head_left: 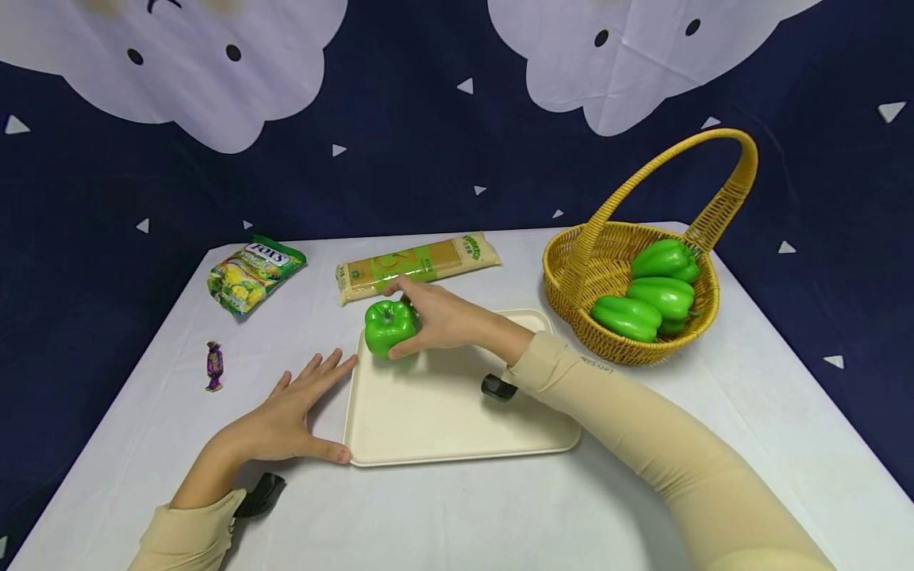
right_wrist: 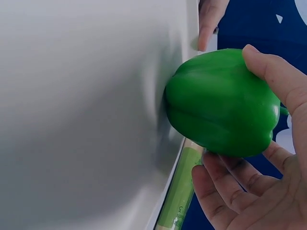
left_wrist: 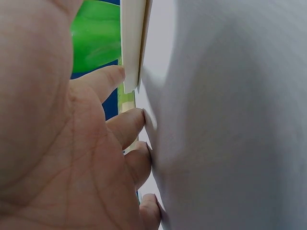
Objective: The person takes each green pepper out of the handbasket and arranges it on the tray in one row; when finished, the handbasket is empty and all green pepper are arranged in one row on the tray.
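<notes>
A green bell pepper point(head_left: 389, 327), stem up in the head view, is at the far left corner of a cream tray point(head_left: 457, 432). My right hand point(head_left: 451, 316) holds it, thumb on one side and fingers on the other, as the right wrist view shows with the pepper point(right_wrist: 220, 103). Its base is at the tray's surface; whether it bears weight there I cannot tell. My left hand point(head_left: 289, 416) lies spread at the tray's left side, thumb at the near corner and index fingertip at the edge. In the left wrist view, other fingertips point(left_wrist: 136, 163) touch the white cloth.
A wicker basket point(head_left: 553, 274) with a tall handle and several green peppers point(head_left: 660, 297) stands at the right. Behind the tray lies a noodle packet point(head_left: 428, 266). To the left are a green Fox's candy bag point(head_left: 255, 274) and a purple wrapped candy point(head_left: 214, 365).
</notes>
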Demonstrator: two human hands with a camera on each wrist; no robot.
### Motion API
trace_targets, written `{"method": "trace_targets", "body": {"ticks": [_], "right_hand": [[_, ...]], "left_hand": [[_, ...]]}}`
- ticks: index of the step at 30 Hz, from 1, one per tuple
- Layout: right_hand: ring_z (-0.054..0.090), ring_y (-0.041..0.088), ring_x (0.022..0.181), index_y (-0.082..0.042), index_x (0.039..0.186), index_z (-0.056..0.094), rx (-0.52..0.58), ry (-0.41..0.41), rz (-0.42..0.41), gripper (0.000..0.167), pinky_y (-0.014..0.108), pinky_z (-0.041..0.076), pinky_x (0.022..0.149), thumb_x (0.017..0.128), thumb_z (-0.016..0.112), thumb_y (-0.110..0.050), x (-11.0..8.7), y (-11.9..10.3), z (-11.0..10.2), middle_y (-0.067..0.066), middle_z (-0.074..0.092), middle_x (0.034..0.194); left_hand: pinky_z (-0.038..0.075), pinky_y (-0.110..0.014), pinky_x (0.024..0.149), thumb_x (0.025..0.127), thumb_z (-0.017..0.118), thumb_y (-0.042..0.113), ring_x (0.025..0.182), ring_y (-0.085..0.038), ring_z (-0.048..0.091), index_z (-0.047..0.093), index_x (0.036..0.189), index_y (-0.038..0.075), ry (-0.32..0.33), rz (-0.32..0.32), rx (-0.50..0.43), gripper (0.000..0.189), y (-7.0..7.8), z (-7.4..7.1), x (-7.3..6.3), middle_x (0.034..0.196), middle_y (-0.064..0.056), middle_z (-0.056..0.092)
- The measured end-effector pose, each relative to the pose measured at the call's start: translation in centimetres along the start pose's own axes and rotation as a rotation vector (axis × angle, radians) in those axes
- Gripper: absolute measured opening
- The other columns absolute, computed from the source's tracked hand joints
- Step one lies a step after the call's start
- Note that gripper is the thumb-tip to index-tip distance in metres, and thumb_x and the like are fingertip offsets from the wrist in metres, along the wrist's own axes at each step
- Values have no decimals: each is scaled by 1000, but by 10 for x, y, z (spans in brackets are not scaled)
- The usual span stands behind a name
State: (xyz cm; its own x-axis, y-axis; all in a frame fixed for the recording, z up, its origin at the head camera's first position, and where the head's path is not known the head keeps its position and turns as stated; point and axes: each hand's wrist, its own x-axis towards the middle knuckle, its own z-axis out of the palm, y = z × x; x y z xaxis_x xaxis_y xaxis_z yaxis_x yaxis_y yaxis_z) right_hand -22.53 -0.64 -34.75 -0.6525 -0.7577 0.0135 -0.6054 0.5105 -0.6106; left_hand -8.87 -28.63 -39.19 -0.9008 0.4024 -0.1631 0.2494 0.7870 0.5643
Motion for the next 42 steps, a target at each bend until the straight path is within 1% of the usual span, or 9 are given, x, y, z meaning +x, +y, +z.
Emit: {"method": "trace_targets", "body": {"ticks": [5,9,13,17,21,27,33,39,42], "right_hand": [[65,25,128,-9,158,42,9,10,1,96,43,55,111,84,94,-40,-3,2,-5,11,65,142],[66,30,127,-10,158,43,29,22,6,95,44,56,109,83,95,-38,-9,2,-11,12,65,141],[65,35,131,-13,156,44,51,35,9,93,45,55,110,82,95,-38,-16,3,-19,13,62,145],[63,36,133,-10,156,44,54,49,12,93,46,54,112,82,94,-39,-23,7,-25,14,62,146],[63,36,134,-8,156,43,49,61,22,93,46,55,109,83,93,-39,-33,11,-32,15,63,146],[64,34,132,-11,154,46,65,86,30,89,49,57,104,84,94,-36,-52,11,-45,12,65,141],[64,29,131,-14,155,45,70,97,40,88,52,57,104,84,93,-36,-74,14,-59,8,64,143],[63,29,133,-16,155,44,53,87,78,88,53,56,107,85,93,-36,-99,16,-77,8,63,144],[62,29,134,-16,153,46,38,81,87,85,55,55,108,86,93,-38,-113,18,-86,8,62,146]], "left_hand": [[-3,-88,119,65,97,62,163,-59,3,26,172,25,0,-2,-5,133,1,0,0,179,-24,13],[-3,-88,119,65,96,63,163,-59,3,26,172,25,1,-2,-5,134,1,0,0,179,-24,14],[-3,-88,119,65,96,64,163,-59,3,26,172,25,2,-6,-4,134,0,1,0,179,-24,14],[-3,-88,119,65,96,64,163,-59,3,27,172,25,3,-8,-8,133,0,1,0,179,-24,14],[-3,-87,120,65,97,63,164,-59,3,27,172,25,6,-8,-11,133,0,1,0,180,-24,14],[-3,-87,120,64,96,64,164,-58,3,27,172,26,5,-9,-7,134,0,1,1,180,-23,14],[-3,-87,120,65,97,62,164,-59,4,27,172,26,4,-5,-8,134,0,0,0,180,-24,14],[-2,-87,120,65,97,63,164,-58,3,26,172,26,2,-5,-5,134,1,0,0,180,-23,14],[-2,-87,120,64,96,64,164,-57,3,25,172,27,0,-8,-5,135,1,0,0,180,-23,14]]}}
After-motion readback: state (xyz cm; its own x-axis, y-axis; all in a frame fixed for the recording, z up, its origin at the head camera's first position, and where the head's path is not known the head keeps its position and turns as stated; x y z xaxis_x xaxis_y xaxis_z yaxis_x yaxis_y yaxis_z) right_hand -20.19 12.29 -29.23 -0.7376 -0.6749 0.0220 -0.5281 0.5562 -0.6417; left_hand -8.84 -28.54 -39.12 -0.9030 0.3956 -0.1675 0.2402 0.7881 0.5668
